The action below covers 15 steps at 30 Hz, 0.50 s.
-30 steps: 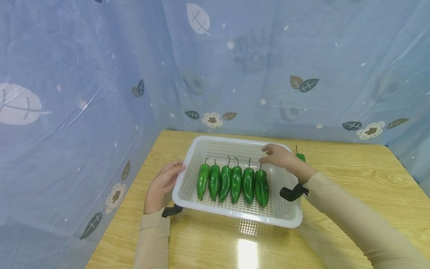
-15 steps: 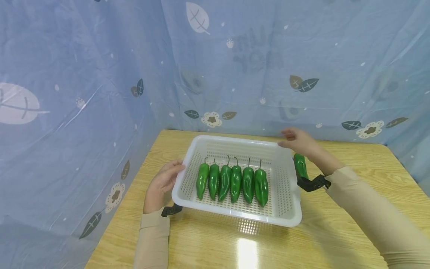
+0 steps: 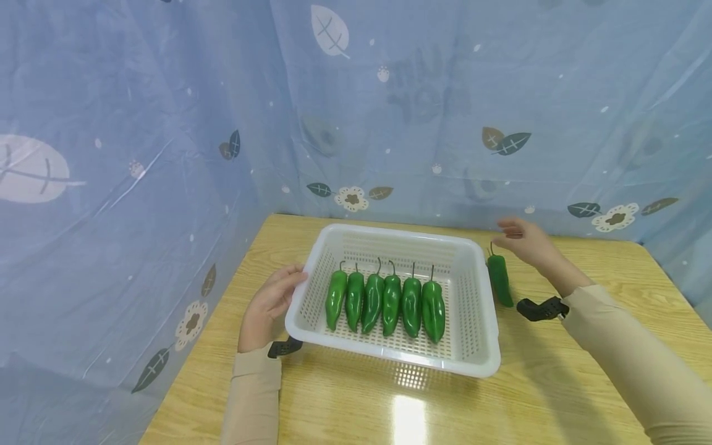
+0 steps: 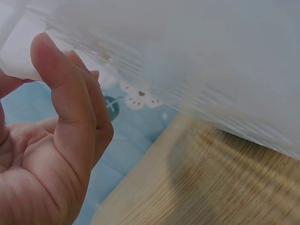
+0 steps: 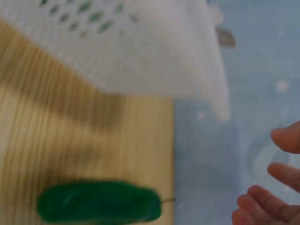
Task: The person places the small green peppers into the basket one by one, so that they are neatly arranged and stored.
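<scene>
A white plastic basket [image 3: 389, 353] holds several green peppers [image 3: 391, 303] in a side-by-side row, stems toward the back. My left hand [image 3: 272, 303] grips the basket's left rim; in the left wrist view its fingers [image 4: 72, 108] are bent at the basket's edge. One more green pepper [image 3: 500, 281] lies on the table just right of the basket, also seen as a blurred pepper [image 5: 101, 201] in the right wrist view. Near its stem hovers my right hand [image 3: 525, 243], fingers loosely bent and holding nothing.
The wooden table [image 3: 345, 408] is bounded by a blue patterned curtain [image 3: 423, 154] at the back and on the left. Its front carries a bright light reflection. The basket's right rim stands close beside the loose pepper.
My right hand has moved from above the basket's back right part to the right, past its rim, toward the loose pepper, which is now more exposed. The left hand and basket stay put.
</scene>
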{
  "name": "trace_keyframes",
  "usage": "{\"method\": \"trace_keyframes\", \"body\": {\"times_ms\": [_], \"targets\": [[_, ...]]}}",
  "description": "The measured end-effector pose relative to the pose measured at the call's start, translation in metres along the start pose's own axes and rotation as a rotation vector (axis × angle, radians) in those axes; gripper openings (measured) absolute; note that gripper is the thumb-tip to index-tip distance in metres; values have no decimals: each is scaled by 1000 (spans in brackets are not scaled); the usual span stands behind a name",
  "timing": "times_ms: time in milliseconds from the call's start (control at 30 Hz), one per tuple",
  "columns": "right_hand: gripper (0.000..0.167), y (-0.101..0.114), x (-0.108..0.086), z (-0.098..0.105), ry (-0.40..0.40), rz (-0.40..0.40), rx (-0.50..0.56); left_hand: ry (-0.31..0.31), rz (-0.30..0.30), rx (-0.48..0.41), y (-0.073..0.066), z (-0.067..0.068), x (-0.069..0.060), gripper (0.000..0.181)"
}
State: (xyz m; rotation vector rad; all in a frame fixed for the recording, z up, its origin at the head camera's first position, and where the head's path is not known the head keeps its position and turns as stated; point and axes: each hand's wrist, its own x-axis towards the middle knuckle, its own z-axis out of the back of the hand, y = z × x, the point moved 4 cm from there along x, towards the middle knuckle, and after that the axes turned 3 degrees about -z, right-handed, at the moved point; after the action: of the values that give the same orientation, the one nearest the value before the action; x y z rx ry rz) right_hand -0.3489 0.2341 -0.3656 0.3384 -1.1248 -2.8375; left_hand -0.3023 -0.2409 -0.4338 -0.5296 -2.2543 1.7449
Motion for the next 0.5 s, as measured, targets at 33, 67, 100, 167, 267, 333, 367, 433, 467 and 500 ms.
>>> {"method": "trace_keyframes", "body": {"times_ms": [33, 67, 100, 167, 267, 333, 367, 433, 467, 500], "targets": [[67, -5, 1, 0, 0, -4, -3, 2, 0, 0, 0, 0, 0, 38], [66, -10, 2, 0, 1, -10, -5, 3, 1, -3, -1, 0, 0, 38], [66, -14, 2, 0, 2, -15, -5, 4, 2, -6, -1, 0, 0, 38], [66, -24, 4, -1, 11, -28, -8, 6, 4, -9, -1, 0, 0, 38], [67, -38, 7, -4, 29, -39, -20, 3, 6, -10, -2, 0, 0, 38], [66, -46, 10, -7, 38, -36, -24, 1, 4, -13, -2, 0, 0, 37], [65, -50, 12, -9, 44, -33, -24, 4, 0, -15, -2, 0, 0, 36], [64, -55, 14, -12, 61, -29, -22, 9, -6, -24, -3, 0, 1, 34], [63, -56, 15, -14, 70, -29, -21, 13, -8, -33, -3, 0, 1, 33], [62, -58, 16, -15, 77, -29, -28, 18, -11, -38, -3, 0, 1, 31]]}}
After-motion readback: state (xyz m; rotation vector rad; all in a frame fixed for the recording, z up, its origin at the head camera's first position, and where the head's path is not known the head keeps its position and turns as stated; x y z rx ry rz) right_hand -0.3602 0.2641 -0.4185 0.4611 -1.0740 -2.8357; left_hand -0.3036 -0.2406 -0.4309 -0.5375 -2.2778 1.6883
